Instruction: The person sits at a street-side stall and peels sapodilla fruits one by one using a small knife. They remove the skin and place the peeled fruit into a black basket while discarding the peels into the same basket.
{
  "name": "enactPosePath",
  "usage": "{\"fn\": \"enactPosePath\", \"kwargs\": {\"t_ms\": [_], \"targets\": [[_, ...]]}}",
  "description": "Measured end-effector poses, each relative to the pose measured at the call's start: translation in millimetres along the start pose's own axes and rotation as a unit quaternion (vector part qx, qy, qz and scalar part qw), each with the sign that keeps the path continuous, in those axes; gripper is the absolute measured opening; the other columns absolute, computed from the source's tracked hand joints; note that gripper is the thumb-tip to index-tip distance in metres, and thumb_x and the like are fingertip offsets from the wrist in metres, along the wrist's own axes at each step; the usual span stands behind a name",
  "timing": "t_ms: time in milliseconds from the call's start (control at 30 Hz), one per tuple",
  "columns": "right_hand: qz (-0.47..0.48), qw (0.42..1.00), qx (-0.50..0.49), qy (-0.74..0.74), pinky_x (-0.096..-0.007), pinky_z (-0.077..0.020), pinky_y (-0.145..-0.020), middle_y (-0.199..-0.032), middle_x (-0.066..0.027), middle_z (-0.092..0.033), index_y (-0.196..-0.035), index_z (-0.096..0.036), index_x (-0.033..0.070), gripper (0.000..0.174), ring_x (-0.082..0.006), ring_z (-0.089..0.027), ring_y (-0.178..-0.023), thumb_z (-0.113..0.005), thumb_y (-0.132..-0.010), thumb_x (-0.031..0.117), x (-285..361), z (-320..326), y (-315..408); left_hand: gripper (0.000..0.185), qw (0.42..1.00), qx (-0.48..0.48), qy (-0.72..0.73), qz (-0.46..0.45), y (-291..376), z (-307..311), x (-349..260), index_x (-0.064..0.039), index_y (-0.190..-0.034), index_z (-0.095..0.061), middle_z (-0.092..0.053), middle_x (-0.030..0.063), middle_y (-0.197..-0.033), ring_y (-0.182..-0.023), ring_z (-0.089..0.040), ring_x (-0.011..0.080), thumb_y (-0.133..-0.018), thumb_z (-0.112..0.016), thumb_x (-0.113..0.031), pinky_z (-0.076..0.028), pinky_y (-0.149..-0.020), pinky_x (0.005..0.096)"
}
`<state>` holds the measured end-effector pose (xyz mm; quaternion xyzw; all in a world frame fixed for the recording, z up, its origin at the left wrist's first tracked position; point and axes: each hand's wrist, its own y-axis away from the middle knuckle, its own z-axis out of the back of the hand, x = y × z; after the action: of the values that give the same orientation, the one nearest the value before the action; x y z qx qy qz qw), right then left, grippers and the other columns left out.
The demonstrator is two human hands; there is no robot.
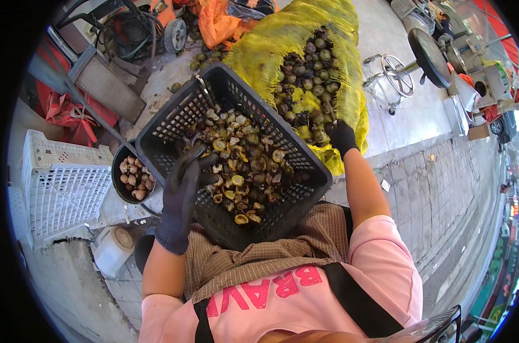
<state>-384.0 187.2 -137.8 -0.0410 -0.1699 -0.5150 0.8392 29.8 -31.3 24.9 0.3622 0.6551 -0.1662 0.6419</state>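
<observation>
My left hand (pixel 184 184), in a dark glove, hovers over the left side of a black plastic crate (pixel 268 227) with its fingers apart and nothing seen in them. Split husks (pixel 242 171), yellow inside, and dark pieces fill the crate's bottom. My gloved right hand (pixel 343 136) reaches to the lower right of the opening in a yellow mesh sack (pixel 259 47). From its fingers a thin, blade-like tool (pixel 332 112) sticks out; its kind is unclear. Walnuts in green and dark husks (pixel 313 77) show through the opening. A metal hook (pixel 204 90) hangs on the crate's far wall.
Left of the crate stands a black bucket (pixel 115 182) of husked walnuts (pixel 135 171), beside a white plastic crate (pixel 66 193) and a white jug (pixel 112 251). A wheeled stool (pixel 429 58) is at right. Loose husked nuts (pixel 201 60) and an orange bag (pixel 218 23) lie behind.
</observation>
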Motion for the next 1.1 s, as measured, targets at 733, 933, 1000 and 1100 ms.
{"fn": "enactPosePath", "kwargs": {"t_ms": [733, 933, 1000, 1100], "targets": [[-0.088, 0.792, 0.206, -0.568, -0.0319, -0.0417, -0.043, -0.079, -0.0084, -0.06, -0.116, -0.052, 0.001, 0.034, -0.0161, -0.054, -0.054, -0.067, -0.086, 0.007, 95, 18, 0, 0.039, 0.986, 0.131, 0.09, 0.049, -9, 2, 19, -0.001, -0.136, -0.044, -0.053, 0.0164, -0.135, -0.095, -0.067, 0.0224, -0.102, -0.045, -0.021, -0.056, -0.081, 0.0327], [0.163, 0.709, 0.372, -0.577, -0.022, -0.0487, -0.058, -0.101, -0.006, -0.066, -0.129, -0.049, 0.006, 0.045, -0.0076, -0.059, -0.071, -0.067, -0.088, 0.006, 203, 105, 113, 0.063, 0.942, 0.192, 0.254, 0.101, -3, -19, 19, -0.011, -0.142, -0.04, -0.05, 0.0112, -0.14, -0.089, -0.065, 0.019, -0.095, -0.049, -0.053, -0.053, -0.083, 0.0373], [0.166, 0.722, 0.389, -0.547, -0.0211, -0.0493, -0.06, -0.1, -0.0025, -0.065, -0.13, -0.049, 0.006, 0.044, -0.0052, -0.057, -0.073, -0.066, -0.09, 0.007, 224, 117, 154, 0.061, 0.92, 0.214, 0.308, 0.118, -2, -20, 30, -0.012, -0.14, -0.043, -0.055, 0.008, -0.132, -0.084, -0.063, 0.0173, -0.095, -0.049, -0.052, -0.053, -0.078, 0.0355], [0.175, 0.753, 0.337, -0.538, -0.0216, -0.0485, -0.06, -0.099, -0.0004, -0.064, -0.13, -0.048, 0.006, 0.042, -0.0037, -0.056, -0.073, -0.063, -0.091, 0.006, 230, 117, 190, 0.056, 0.942, 0.185, 0.271, 0.073, 1, -27, 26, -0.013, -0.137, -0.047, -0.063, 0.0032, -0.115, -0.076, -0.058, 0.014, -0.096, -0.049, -0.051, -0.049, -0.067, 0.0302]]}}
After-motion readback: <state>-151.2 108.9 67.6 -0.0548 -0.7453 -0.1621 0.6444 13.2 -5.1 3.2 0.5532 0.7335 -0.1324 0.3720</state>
